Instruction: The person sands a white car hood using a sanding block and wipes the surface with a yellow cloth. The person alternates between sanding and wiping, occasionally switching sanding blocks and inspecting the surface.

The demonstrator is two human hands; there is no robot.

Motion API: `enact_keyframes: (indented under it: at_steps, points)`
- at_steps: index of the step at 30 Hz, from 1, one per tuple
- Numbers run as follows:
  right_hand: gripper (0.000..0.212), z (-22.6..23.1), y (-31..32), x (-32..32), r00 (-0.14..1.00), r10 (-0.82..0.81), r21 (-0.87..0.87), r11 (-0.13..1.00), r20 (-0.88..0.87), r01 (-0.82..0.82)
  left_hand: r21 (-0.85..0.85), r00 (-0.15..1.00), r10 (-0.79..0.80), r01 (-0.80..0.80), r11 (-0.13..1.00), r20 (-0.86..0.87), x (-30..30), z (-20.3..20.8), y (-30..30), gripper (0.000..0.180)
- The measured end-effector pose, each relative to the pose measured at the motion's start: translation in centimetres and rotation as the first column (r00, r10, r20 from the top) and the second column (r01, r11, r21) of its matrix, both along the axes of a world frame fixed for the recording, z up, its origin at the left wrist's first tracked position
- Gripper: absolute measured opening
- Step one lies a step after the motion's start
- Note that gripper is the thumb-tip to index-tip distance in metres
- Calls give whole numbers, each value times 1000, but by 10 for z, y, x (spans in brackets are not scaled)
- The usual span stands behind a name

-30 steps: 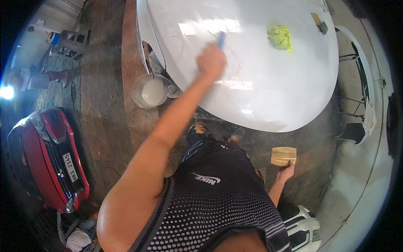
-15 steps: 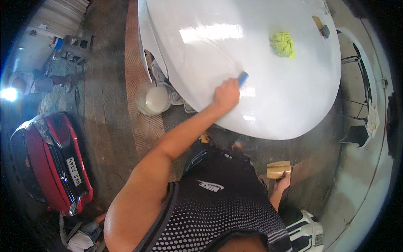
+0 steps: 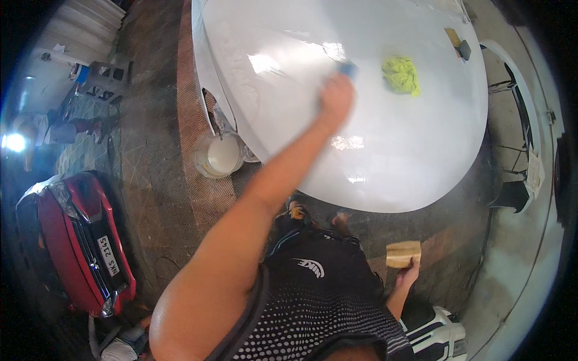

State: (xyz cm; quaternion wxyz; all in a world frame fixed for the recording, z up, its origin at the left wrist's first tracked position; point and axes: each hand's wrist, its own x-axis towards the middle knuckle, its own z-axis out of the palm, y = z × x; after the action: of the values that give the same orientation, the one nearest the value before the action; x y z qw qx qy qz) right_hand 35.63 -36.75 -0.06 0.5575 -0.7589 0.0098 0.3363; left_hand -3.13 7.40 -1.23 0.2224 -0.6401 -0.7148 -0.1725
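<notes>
One view, head camera. My left hand (image 3: 336, 99) is clenched on one small blue pad (image 3: 348, 69), pressed flat to the white car panel (image 3: 385, 150); the pad juts past my knuckles toward the panel's far side, its long axis too blurred to tell. Open panel lies all round the hand, and the near rounded edge is well apart from it. One yellow-green cloth (image 3: 401, 75) lies just right of the pad, apart from it. Two small blocks (image 3: 459, 43) sit near the far right edge. My right hand (image 3: 408, 272) hangs low by my hip, its grip closed on one tan block (image 3: 403, 253), long axis running left to right. One white bucket (image 3: 218, 157) stands on the floor beside the panel's left edge. One red car (image 3: 72, 240) is parked at far left.
</notes>
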Motion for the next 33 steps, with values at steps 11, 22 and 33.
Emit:
enact_keyframes:
  at_steps: [11, 22, 33]
  points:
    - [36, -12, 9, 43, 1000, 18, 100, 995, -16, -16, -212, 909, 267, -206, 955, 319, -211, 83, 73, 27]
    - [41, -11, 49, 0, 995, 94, 23, 995, 17, -95, -136, 915, -382, 399, 907, 133, -20, -27, -142, 34]
    - [36, -11, 10, -3, 999, 46, 37, 998, -26, -45, -134, 985, 32, -9, 991, 167, -251, 52, 14, 28]
